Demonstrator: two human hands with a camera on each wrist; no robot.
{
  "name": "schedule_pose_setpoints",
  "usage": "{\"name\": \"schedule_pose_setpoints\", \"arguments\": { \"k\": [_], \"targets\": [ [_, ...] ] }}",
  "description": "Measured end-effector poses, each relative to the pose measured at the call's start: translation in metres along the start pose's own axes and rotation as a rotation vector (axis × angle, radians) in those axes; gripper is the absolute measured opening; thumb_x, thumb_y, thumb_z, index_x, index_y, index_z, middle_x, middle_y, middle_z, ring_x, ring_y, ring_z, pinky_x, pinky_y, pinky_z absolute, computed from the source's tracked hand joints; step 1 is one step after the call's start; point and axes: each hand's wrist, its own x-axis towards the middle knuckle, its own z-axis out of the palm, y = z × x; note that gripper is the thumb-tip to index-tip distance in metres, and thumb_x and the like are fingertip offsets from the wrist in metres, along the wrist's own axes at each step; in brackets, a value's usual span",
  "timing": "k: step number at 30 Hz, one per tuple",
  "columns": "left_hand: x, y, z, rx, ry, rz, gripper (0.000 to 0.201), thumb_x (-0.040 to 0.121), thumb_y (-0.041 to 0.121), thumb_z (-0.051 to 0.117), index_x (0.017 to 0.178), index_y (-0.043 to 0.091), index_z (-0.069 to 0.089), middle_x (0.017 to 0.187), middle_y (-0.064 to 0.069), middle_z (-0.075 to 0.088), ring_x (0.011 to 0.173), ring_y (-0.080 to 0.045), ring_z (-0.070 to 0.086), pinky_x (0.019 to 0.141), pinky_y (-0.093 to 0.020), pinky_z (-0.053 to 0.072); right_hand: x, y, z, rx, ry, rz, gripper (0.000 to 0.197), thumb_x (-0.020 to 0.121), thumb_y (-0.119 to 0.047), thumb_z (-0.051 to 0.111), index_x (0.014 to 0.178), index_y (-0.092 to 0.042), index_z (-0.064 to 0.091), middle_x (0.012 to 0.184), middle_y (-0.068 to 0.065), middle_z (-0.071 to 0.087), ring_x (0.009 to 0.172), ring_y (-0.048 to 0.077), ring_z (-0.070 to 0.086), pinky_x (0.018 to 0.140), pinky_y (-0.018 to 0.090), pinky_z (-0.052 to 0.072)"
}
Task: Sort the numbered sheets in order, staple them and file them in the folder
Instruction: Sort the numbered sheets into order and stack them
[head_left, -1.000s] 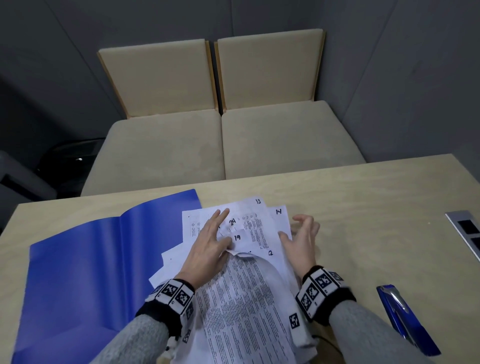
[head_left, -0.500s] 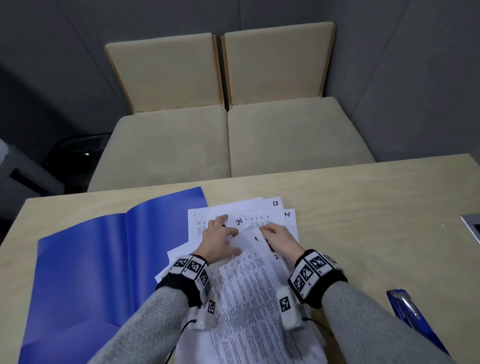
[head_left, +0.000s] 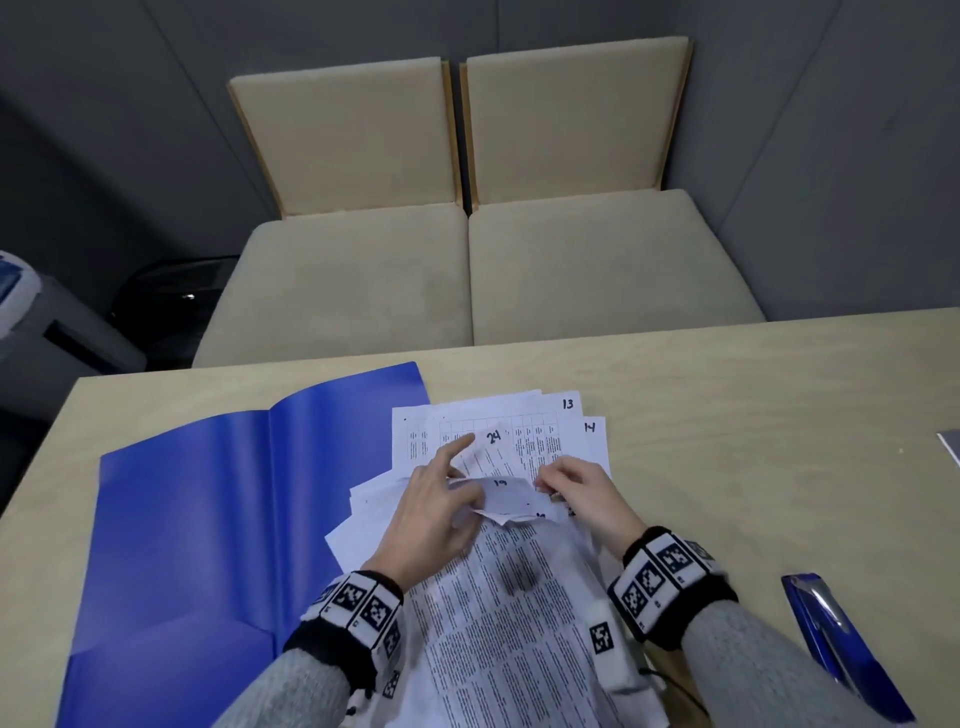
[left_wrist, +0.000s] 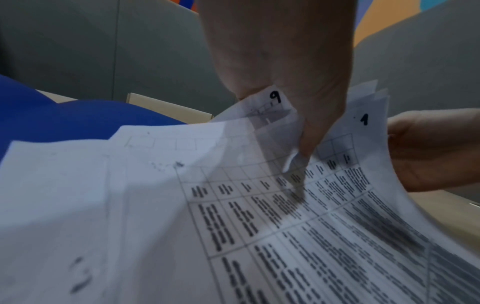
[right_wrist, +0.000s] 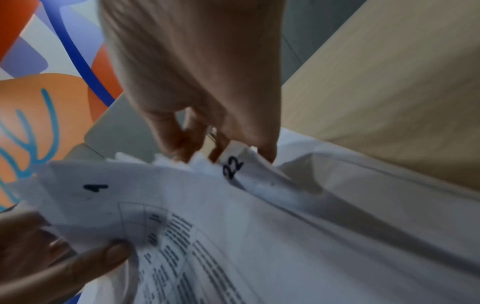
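A loose pile of numbered sheets lies in the middle of the table, with 13, 14 and 24 showing at its far end. My left hand pinches the curled far corner of the top sheets, index finger stretched out over sheet 24. In the left wrist view the thumb lies between sheet 19 and sheet 1. My right hand pinches sheet corners beside it, and its fingertips dig in at sheet 22. The blue folder lies open at the left. A blue stapler rests at the near right.
The wooden table runs on to the right, where a grey plate sits at the frame edge. Two beige chairs stand beyond the far edge. A grey unit stands on the floor at the left.
My right hand came in from beside the pile onto the sheet corners. Both hands now lift and curl the far end of the top sheets, uncovering sheet 19.
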Motion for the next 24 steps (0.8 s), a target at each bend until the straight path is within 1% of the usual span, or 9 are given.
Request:
{"name": "schedule_pose_setpoints", "arguments": {
  "k": [2, 4, 7, 10, 12, 14, 18, 21, 24],
  "targets": [
    [-0.004, 0.002, 0.0, 0.024, 0.002, 0.036, 0.006, 0.078, 0.021, 0.051, 0.08, 0.023, 0.056, 0.123, -0.001, 0.053, 0.1, -0.014, 0.048, 0.082, -0.032, 0.042, 0.004, -0.002, 0.001, -0.079, 0.022, 0.039, 0.006, 0.09, -0.011, 0.059, 0.095, -0.012, 0.059, 0.079, 0.003, 0.06, 0.07, 0.012, 0.056, 0.064, 0.02, 0.042],
    [-0.009, 0.002, 0.0, 0.048, 0.004, 0.069, 0.004, 0.078, 0.021, 0.052, 0.081, 0.023, 0.054, 0.101, 0.007, 0.057, 0.09, -0.013, 0.041, 0.076, -0.031, 0.039, 0.008, -0.003, 0.001, -0.136, 0.009, 0.085, 0.022, 0.085, -0.006, 0.059, 0.105, -0.014, 0.055, 0.083, 0.005, 0.058, 0.074, 0.013, 0.057, 0.067, 0.024, 0.042],
    [-0.017, 0.003, -0.002, 0.05, 0.019, 0.101, 0.007, 0.078, 0.019, 0.054, 0.083, 0.023, 0.051, 0.095, 0.009, 0.056, 0.093, -0.014, 0.039, 0.078, -0.026, 0.035, 0.009, -0.004, -0.005, -0.194, -0.007, 0.125, 0.03, 0.081, 0.002, 0.053, 0.104, -0.017, 0.056, 0.088, 0.006, 0.058, 0.081, 0.021, 0.056, 0.069, 0.032, 0.043],
    [-0.021, 0.006, -0.006, 0.041, 0.04, 0.128, 0.01, 0.079, 0.016, 0.05, 0.084, 0.024, 0.046, 0.093, 0.007, 0.056, 0.098, -0.016, 0.04, 0.083, -0.022, 0.034, 0.006, 0.001, -0.018, -0.281, -0.067, 0.121, 0.027, 0.079, 0.003, 0.052, 0.088, -0.02, 0.061, 0.077, 0.003, 0.058, 0.066, 0.02, 0.052, 0.056, 0.027, 0.038],
    [-0.022, 0.008, -0.008, 0.034, 0.049, 0.138, 0.01, 0.078, 0.016, 0.048, 0.083, 0.024, 0.044, 0.092, 0.007, 0.055, 0.1, -0.017, 0.041, 0.085, -0.021, 0.033, 0.001, 0.001, -0.025, -0.335, -0.086, 0.098, 0.023, 0.08, 0.004, 0.055, 0.085, -0.017, 0.064, 0.071, 0.001, 0.057, 0.049, 0.009, 0.049, 0.042, 0.019, 0.036],
    [-0.023, 0.01, -0.008, 0.023, 0.057, 0.148, 0.01, 0.076, 0.015, 0.047, 0.082, 0.023, 0.044, 0.09, 0.007, 0.053, 0.1, -0.017, 0.041, 0.086, -0.02, 0.033, -0.001, 0.001, -0.027, -0.343, -0.032, 0.064, 0.021, 0.081, 0.003, 0.058, 0.082, -0.016, 0.066, 0.07, 0.0, 0.059, 0.042, 0.002, 0.047, 0.036, 0.015, 0.035],
    [-0.024, 0.011, -0.01, 0.013, 0.071, 0.167, 0.014, 0.074, 0.012, 0.047, 0.082, 0.023, 0.042, 0.09, 0.008, 0.049, 0.102, -0.019, 0.042, 0.088, -0.022, 0.034, 0.002, 0.001, -0.024, -0.237, 0.074, 0.031, 0.018, 0.083, 0.0, 0.062, 0.078, -0.016, 0.068, 0.077, 0.004, 0.065, 0.049, 0.011, 0.05, 0.041, 0.022, 0.038],
    [-0.025, 0.01, -0.011, 0.012, 0.085, 0.183, 0.012, 0.075, 0.011, 0.047, 0.082, 0.021, 0.044, 0.091, 0.006, 0.049, 0.102, -0.021, 0.043, 0.094, -0.027, 0.034, 0.001, 0.002, -0.024, -0.189, 0.078, -0.006, 0.026, 0.082, 0.005, 0.058, 0.082, -0.019, 0.067, 0.092, 0.011, 0.068, 0.056, 0.015, 0.055, 0.047, 0.021, 0.041],
    [-0.027, 0.008, -0.011, 0.019, 0.089, 0.192, 0.014, 0.073, 0.01, 0.047, 0.082, 0.02, 0.044, 0.093, 0.002, 0.054, 0.101, -0.023, 0.043, 0.099, -0.029, 0.033, -0.006, 0.005, -0.027, -0.272, 0.042, -0.087, 0.029, 0.081, 0.0, 0.062, 0.083, -0.028, 0.067, 0.102, 0.002, 0.054, 0.079, 0.012, 0.056, 0.064, 0.015, 0.043]
  ]
}}
